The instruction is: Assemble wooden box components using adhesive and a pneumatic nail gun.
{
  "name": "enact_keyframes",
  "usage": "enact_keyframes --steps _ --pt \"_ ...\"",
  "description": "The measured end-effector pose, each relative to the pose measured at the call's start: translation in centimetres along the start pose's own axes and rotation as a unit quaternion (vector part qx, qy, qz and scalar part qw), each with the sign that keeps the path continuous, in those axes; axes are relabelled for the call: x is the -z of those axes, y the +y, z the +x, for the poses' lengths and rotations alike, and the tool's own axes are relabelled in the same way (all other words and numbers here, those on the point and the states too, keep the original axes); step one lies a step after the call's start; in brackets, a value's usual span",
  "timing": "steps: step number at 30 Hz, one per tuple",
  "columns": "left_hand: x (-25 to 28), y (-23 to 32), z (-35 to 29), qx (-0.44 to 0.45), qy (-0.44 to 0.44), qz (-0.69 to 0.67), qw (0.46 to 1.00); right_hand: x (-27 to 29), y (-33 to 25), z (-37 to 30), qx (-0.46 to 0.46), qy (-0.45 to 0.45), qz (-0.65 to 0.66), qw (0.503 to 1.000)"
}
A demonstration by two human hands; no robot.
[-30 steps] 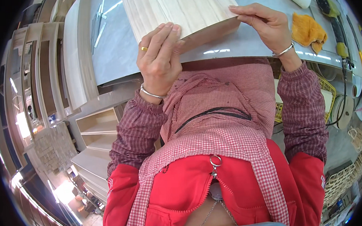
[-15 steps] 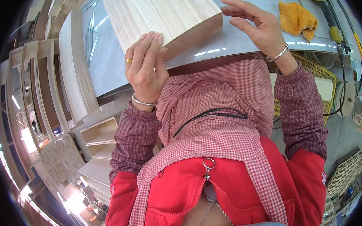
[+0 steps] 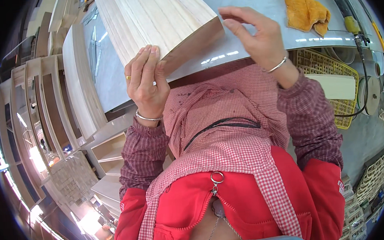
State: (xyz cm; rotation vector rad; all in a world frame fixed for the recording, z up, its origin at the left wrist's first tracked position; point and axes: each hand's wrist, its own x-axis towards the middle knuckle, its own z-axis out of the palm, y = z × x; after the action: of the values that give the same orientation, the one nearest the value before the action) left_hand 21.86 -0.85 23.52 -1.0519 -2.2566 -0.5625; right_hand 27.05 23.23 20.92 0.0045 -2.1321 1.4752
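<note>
A pale wooden box-shaped piece (image 3: 161, 21) with streaked grain lies on the table, tilted, its brownish near side facing me. My left hand (image 3: 145, 81) grips its near left corner, fingers flat together on top and thumb against the near side. By the near right corner is my right hand (image 3: 259, 36), with thumb and fingers apart. Its fingertips are at or just beside the edge; whether they touch I cannot tell.
An orange cloth (image 3: 306, 14) and a green-and-black power tool (image 3: 345, 14) with a hose lie on the right of the table (image 3: 110, 91). Long boards (image 3: 81, 82) stand at left, by thin glass-like strips (image 3: 93, 51). Below right is a yellow crate (image 3: 348, 70).
The whole view has shifted slightly. Against the table, the wooden piece and both hands have come a little nearer to me. My right hand has moved leftward with the piece's corner.
</note>
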Motion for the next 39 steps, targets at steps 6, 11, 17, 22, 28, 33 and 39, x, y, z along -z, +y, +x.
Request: enact_keyframes --steps 6,11,17,22,28,33,39 --pt "0.0 -0.1 0.1 -0.002 -0.014 0.014 1.000 -1.8 0.5 -1.5 0.070 0.074 -0.066 0.993" --pt "0.1 -0.2 0.1 -0.001 -0.012 0.014 1.000 -1.4 1.0 -1.7 0.038 0.051 -0.036 0.997" --pt "0.0 -0.4 0.0 0.001 0.001 0.003 1.000 -1.9 0.4 0.9 0.028 0.015 0.114 0.993" --pt "-0.1 -0.5 0.0 0.002 0.022 -0.005 1.000 -1.4 1.5 2.0 0.020 -0.068 0.153 0.986" --pt "-0.3 -0.8 -0.3 0.003 0.034 -0.007 0.999 -1.0 1.3 2.4 0.005 -0.071 0.129 0.989" --pt "-0.4 -0.6 -0.3 0.004 0.041 -0.007 0.999 -0.5 1.2 2.4 -0.002 -0.097 0.138 0.986" --pt "-0.5 -0.9 -0.6 0.012 0.040 -0.001 0.999 2.1 0.8 3.2 -0.004 -0.101 0.072 0.992"
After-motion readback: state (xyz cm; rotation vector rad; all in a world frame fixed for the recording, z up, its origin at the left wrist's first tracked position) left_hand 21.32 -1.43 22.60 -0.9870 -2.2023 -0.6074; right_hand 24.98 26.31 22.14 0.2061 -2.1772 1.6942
